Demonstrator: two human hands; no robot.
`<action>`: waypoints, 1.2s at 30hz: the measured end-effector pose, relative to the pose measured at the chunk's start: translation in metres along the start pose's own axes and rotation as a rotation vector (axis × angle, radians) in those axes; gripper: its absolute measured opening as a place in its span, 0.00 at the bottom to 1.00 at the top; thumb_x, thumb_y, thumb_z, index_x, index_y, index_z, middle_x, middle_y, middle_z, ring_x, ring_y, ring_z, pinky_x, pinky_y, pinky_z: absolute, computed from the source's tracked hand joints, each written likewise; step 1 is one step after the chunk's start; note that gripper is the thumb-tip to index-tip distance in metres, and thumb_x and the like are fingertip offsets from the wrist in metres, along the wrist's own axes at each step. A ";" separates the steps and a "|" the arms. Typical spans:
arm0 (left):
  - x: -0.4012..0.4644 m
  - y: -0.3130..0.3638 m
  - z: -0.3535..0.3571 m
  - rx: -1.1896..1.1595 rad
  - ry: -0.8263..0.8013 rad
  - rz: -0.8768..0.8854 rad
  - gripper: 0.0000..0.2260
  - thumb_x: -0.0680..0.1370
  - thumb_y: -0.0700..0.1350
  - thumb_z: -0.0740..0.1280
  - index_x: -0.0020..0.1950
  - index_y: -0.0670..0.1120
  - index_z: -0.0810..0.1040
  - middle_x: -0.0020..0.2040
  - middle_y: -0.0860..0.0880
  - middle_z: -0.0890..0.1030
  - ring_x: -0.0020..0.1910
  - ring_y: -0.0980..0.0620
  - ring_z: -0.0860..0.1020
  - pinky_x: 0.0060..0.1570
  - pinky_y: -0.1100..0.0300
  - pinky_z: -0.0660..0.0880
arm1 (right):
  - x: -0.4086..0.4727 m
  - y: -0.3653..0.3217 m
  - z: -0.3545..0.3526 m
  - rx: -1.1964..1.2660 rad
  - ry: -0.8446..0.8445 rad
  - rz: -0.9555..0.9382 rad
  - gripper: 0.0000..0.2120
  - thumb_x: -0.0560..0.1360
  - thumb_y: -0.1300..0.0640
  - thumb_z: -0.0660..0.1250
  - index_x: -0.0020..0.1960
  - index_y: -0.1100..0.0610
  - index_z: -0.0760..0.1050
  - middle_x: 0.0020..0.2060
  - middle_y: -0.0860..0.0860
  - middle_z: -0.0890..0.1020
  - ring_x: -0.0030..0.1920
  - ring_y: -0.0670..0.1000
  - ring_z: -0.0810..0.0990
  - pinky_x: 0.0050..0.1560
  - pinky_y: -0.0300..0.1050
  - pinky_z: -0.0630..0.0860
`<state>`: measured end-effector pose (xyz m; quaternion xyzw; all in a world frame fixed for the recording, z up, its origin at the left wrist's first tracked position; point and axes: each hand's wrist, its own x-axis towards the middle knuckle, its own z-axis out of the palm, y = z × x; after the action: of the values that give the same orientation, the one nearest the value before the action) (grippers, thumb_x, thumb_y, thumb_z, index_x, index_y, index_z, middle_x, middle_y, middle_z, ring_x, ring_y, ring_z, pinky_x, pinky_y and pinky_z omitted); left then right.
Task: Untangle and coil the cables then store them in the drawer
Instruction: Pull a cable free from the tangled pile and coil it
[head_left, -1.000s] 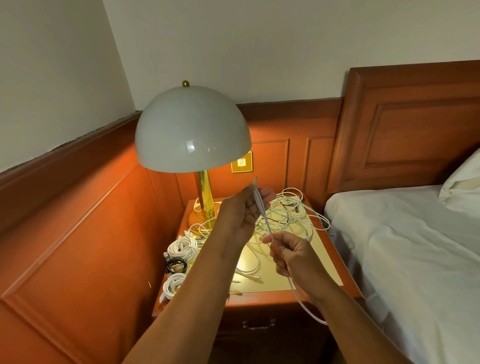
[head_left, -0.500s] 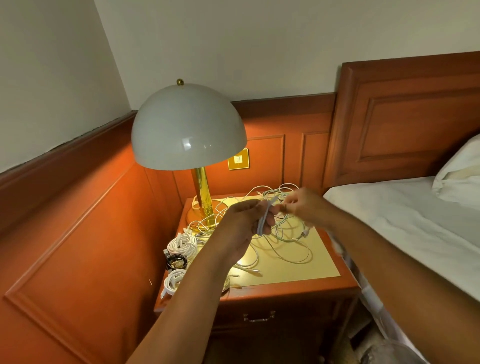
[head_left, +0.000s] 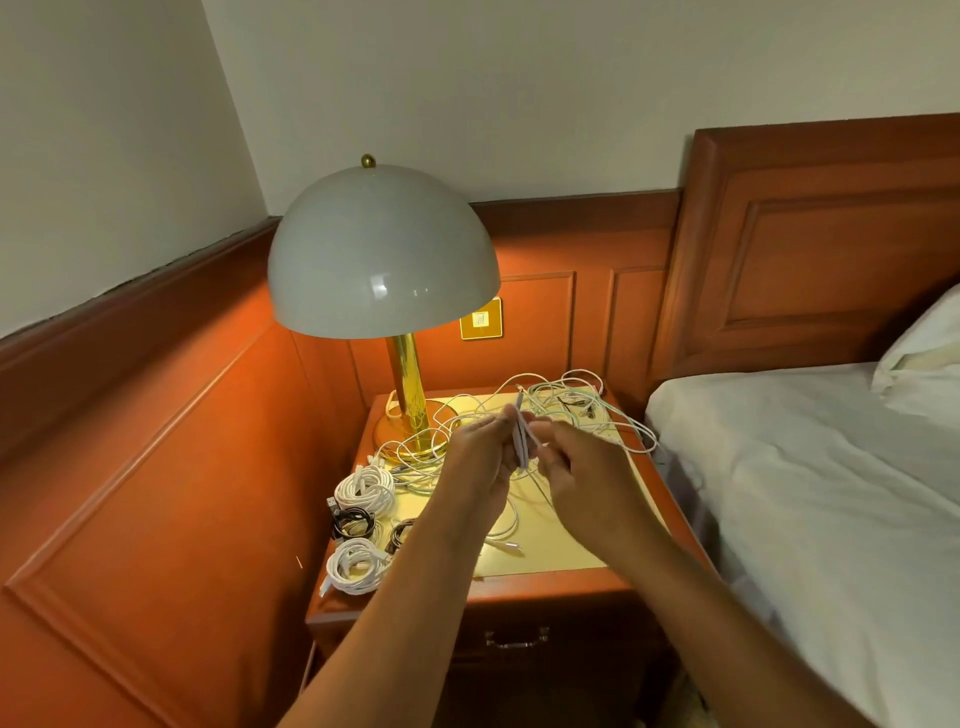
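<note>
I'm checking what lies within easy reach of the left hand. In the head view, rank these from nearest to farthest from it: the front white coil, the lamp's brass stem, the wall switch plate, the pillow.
From the left hand:
1. Lamp's brass stem, behind it to the left.
2. Front white coil, at the nightstand's near left edge; close to the stem's rank.
3. Wall switch plate, on the back panel.
4. Pillow, far right on the bed.

A corner of a bedroom is shown. The upper walls (head_left: 467, 78) are painted pale, and below them red-brown wood panelling (head_left: 156, 467) is fitted. A wooden nightstand (head_left: 545, 592) is placed in the corner — a lit lamp (head_left: 382, 254) with a white dome shade and brass stem is set on it. On the right a bed (head_left: 831, 493) with white sheets, a pillow (head_left: 924, 348) and a wooden headboard (head_left: 831, 234) is seen.
</note>
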<state>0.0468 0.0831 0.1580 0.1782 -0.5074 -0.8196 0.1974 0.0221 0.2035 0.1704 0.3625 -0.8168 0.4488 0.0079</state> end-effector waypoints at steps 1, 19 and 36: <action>-0.001 -0.001 0.002 -0.103 -0.003 -0.031 0.13 0.83 0.41 0.59 0.47 0.35 0.78 0.39 0.41 0.82 0.36 0.49 0.81 0.38 0.60 0.79 | -0.010 0.003 0.011 0.062 0.058 0.049 0.09 0.81 0.59 0.60 0.56 0.49 0.77 0.41 0.41 0.78 0.37 0.40 0.75 0.40 0.32 0.73; -0.023 -0.025 -0.014 -0.508 0.038 -0.190 0.06 0.79 0.38 0.62 0.45 0.40 0.77 0.29 0.49 0.76 0.22 0.56 0.69 0.27 0.64 0.71 | -0.025 0.041 0.047 1.042 0.096 0.585 0.05 0.77 0.60 0.68 0.43 0.57 0.81 0.28 0.49 0.69 0.27 0.46 0.62 0.25 0.40 0.59; -0.038 -0.025 -0.026 -0.357 0.094 -0.239 0.06 0.75 0.44 0.68 0.43 0.41 0.78 0.45 0.47 0.79 0.50 0.50 0.75 0.50 0.53 0.74 | -0.029 0.029 0.062 0.802 0.265 0.522 0.07 0.77 0.55 0.66 0.44 0.57 0.80 0.23 0.42 0.73 0.31 0.45 0.69 0.34 0.42 0.69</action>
<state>0.0883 0.0926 0.1285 0.2375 -0.3198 -0.9048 0.1507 0.0451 0.1844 0.1025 0.0600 -0.6352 0.7570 -0.1411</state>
